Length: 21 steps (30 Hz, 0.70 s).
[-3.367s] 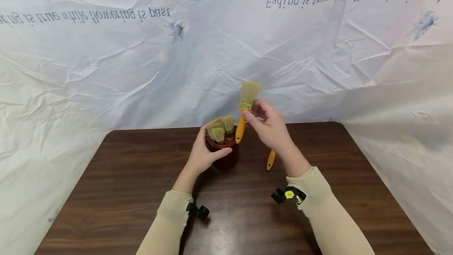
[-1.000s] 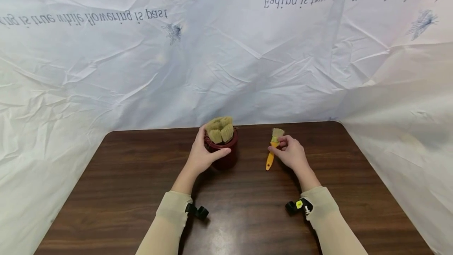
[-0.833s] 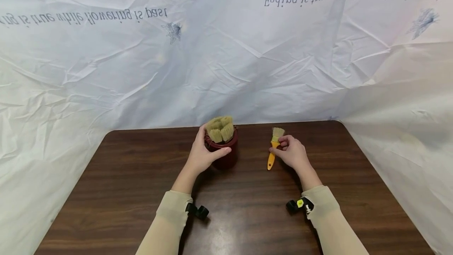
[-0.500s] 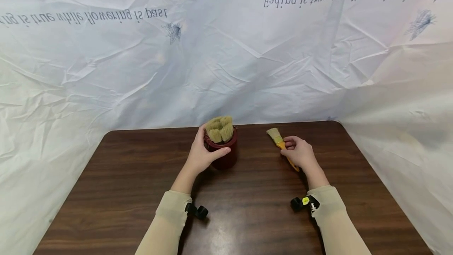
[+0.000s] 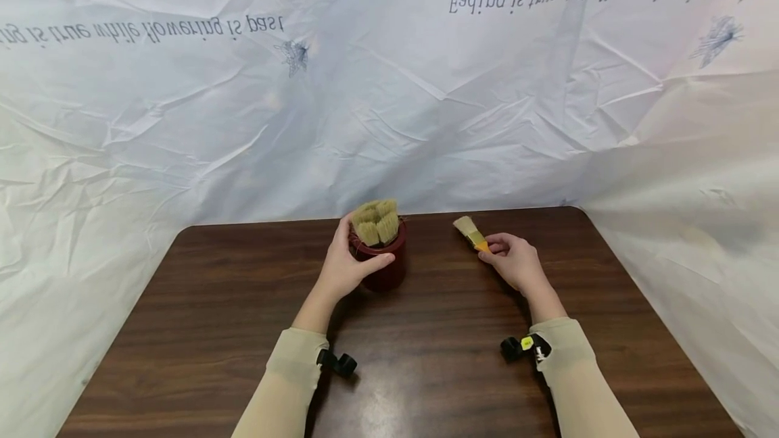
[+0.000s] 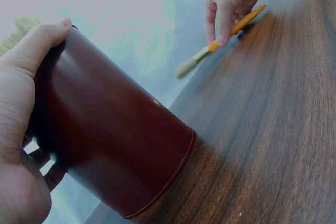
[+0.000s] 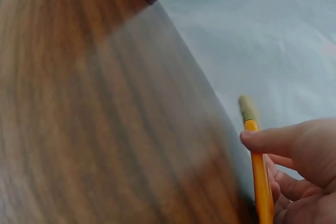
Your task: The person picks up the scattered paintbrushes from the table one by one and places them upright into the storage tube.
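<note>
My left hand [image 5: 343, 268] grips a dark red cylindrical cup [image 6: 113, 119] standing near the table's far edge, thumb near its rim. Several paintbrushes stand in the cup, bristles up [image 5: 377, 222]; their handles are mostly hidden inside. To the right, my right hand [image 5: 516, 263] pinches a paintbrush [image 5: 470, 232] by its yellow-orange handle [image 7: 259, 177] between thumb and fingers. Its pale bristles point away toward the far left. In the left wrist view this brush slants low over the table; whether it touches the wood I cannot tell.
The dark wood-grain table [image 5: 389, 350] has rounded far corners. White wrinkled sheeting [image 5: 365, 100] with printed lettering hangs behind it and at both sides. A black wrist camera [image 5: 337, 362] sits on the left cuff and another wrist camera [image 5: 516, 349] on the right.
The larger brush, earlier in my right hand beside the cup, has left that hand. My right hand moved right, took the brush lying on the table and swung its bristles leftward. My left hand stays put.
</note>
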Available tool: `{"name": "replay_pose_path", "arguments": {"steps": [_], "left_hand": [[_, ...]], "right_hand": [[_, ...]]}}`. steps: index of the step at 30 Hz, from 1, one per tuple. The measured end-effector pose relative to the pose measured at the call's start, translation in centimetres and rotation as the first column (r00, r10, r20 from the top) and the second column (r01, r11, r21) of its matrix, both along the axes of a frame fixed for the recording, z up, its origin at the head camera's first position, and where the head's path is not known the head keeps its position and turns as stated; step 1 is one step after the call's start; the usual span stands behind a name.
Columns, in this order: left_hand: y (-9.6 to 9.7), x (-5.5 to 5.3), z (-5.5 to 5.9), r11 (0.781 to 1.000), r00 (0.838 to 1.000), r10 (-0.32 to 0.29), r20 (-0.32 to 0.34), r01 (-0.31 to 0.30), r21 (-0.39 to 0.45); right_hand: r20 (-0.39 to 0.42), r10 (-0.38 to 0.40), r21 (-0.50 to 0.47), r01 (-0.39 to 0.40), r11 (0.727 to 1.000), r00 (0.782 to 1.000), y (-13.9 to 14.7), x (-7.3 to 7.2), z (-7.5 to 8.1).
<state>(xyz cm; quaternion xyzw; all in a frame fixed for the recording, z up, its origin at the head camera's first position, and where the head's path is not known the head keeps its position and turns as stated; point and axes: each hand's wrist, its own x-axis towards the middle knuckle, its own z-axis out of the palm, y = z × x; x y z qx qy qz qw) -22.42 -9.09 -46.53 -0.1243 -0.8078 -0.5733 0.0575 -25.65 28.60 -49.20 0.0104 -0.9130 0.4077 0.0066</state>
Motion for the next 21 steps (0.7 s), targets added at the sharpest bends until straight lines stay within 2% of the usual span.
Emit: {"name": "replay_pose_path", "arguments": {"steps": [4,7,14,21], "left_hand": [[-0.1,0.0,0.0,1.0,1.0,0.005,0.002,-0.005,-0.008],[-0.1,0.1,0.1,1.0,1.0,0.008,0.006,-0.008,-0.011],[-0.3,0.1,0.3,1.0,1.0,0.007,0.01,-0.006,-0.008],[-0.1,0.1,0.3,1.0,1.0,0.006,0.018,-0.005,-0.02]], "right_hand": [[-0.03,0.001,-0.097,-0.003,0.995,1.0,-0.4,0.1,0.7],[-0.038,0.009,-0.195,-0.016,0.981,0.999,-1.0,0.4,1.9],[-0.098,0.062,-0.391,-0.096,0.915,0.993,-2.5,1.0,4.8],[-0.191,0.117,-0.493,-0.199,0.847,0.975,-4.3,2.0,7.3]]}}
